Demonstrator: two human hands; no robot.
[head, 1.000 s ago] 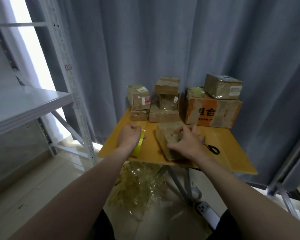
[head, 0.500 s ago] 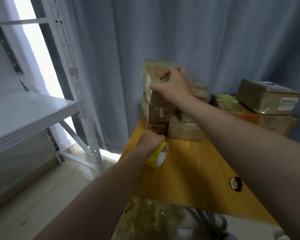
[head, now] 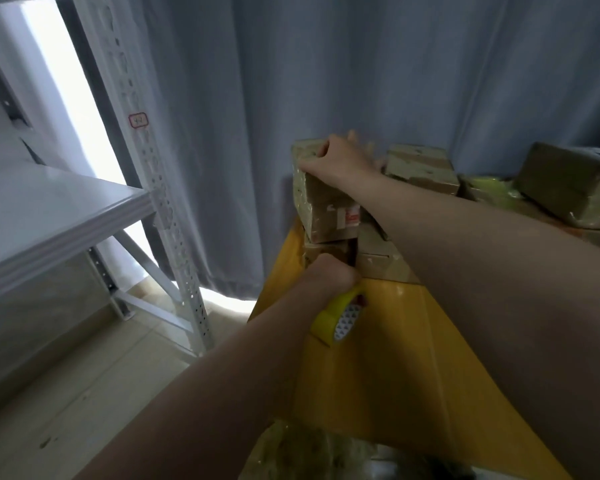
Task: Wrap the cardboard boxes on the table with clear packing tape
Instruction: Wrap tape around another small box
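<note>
right hand (head: 340,161) clamped over top box (head: 321,202) of the stack at the yellow bench's (head: 395,358) far left corner, fingers curled on its edges. left hand (head: 329,277) closed around yellow tape roll (head: 338,318), just above bench surface near the stack.
</note>
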